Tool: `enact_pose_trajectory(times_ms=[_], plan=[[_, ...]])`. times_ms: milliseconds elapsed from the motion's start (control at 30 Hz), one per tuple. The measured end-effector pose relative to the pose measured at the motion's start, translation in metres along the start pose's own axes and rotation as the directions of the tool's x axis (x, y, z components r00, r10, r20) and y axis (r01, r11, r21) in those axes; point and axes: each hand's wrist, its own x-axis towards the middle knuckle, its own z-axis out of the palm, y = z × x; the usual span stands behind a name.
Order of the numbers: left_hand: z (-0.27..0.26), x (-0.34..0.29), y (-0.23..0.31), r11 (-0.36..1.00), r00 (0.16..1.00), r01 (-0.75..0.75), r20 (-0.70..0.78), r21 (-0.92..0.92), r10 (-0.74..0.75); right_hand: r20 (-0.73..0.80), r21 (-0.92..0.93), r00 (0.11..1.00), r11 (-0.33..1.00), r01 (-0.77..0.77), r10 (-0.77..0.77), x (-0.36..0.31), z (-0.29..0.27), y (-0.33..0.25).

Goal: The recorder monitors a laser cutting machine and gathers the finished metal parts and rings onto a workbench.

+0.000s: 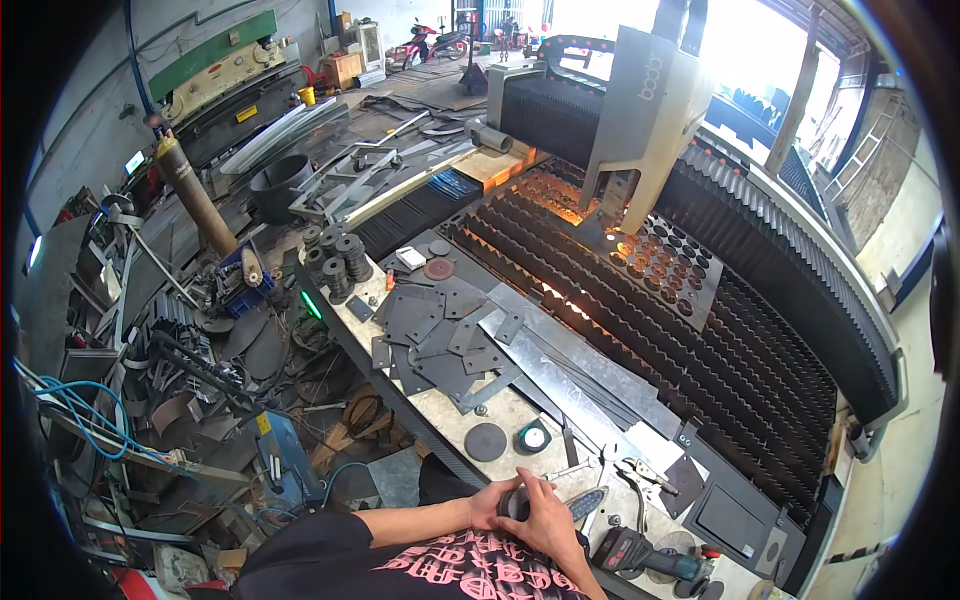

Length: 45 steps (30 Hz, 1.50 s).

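Note:
Close to my body, above the near edge of the worktop, both hands are closed around a dark round metal piece (514, 503). My left hand (484, 507) grips it from the left, and my right hand (551, 519) wraps its right side with the fingers over the top. Part of the piece is hidden by the fingers. Just beyond the hands lie a flat grey disc (487, 441) and a round tape measure (533, 436). To the right are a wrench (572, 468), locking pliers (650, 475) and a cordless angle grinder (650, 553).
Flat dark metal plates (440, 330) and stacked discs (345, 262) cover the worktop farther left. Beyond it, a cutting machine's head (640, 110) stands over slats with glowing spots and a sheet with round holes (672, 262). Scrap metal (250, 340) and a gas cylinder (195, 195) are at left.

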Motion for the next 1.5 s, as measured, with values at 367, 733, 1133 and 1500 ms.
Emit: enact_pose_trajectory(times_ms=[367,733,1133,1500], plan=[[-0.024,0.008,-0.005,0.998,0.978,0.052,0.203,-0.045,-0.042,-0.009,0.018,0.998,0.998,0.062,-0.062,-0.004,0.004,0.016],[0.017,-0.009,0.003,0.997,0.998,0.059,-0.033,-0.044,-0.061,-0.029,0.131,0.999,0.991,0.019,-0.015,-0.004,-0.007,0.014],[0.01,-0.008,0.003,0.998,0.998,-0.02,0.055,0.063,0.017,0.045,0.059,0.997,0.997,0.055,-0.057,-0.001,0.002,0.006],[-0.011,-0.004,-0.001,0.999,0.997,0.027,0.077,0.016,-0.028,0.045,0.003,0.998,0.999,0.045,-0.045,0.0,0.004,0.008]])
